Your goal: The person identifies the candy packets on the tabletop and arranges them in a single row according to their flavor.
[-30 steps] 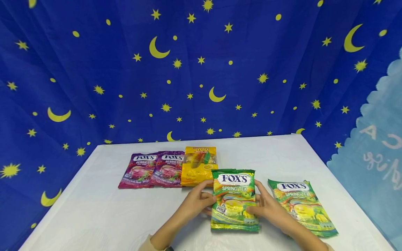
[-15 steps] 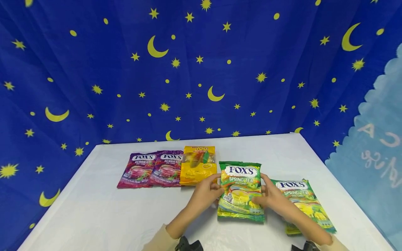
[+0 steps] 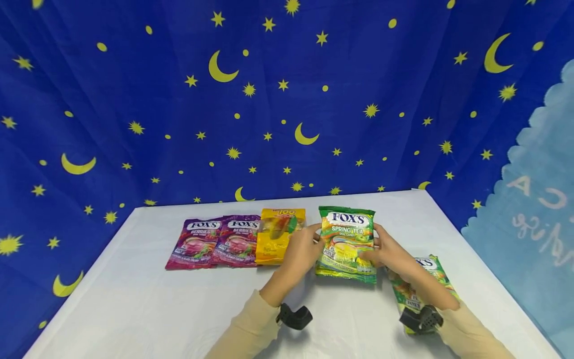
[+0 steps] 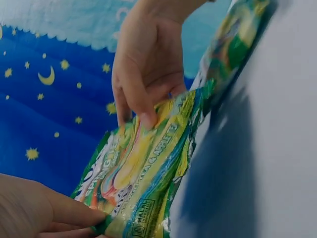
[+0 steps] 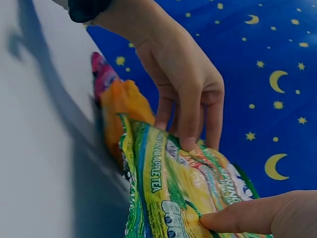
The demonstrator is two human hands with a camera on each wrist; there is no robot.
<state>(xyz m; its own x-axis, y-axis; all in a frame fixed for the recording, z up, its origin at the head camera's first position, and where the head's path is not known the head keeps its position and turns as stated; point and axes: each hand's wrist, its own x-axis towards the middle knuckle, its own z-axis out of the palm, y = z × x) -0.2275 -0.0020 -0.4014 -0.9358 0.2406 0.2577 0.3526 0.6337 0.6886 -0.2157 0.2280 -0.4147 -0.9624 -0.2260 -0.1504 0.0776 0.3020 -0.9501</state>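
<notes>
A green Fox's Spring Tea candy bag is held by both hands above the white table, its front toward the head camera. My left hand pinches its left side, thumb on the front. On the opposite side my right hand pinches it the same way; in the left wrist view that right hand has its thumb on the front and other fingers behind. The right wrist view has the candy bag between both hands. Beneath my right forearm lies a second Spring Tea bag, partly hidden.
A yellow mango candy bag lies just left of my left hand. Beside it are two purple Fox's Berries bags, slightly overlapping. Behind the white table hangs a blue curtain with moons and stars.
Both hands have carried the held candy bag away from me and a little to the right, beside the yellow bag. My right forearm now covers more of the other Spring Tea bag.
</notes>
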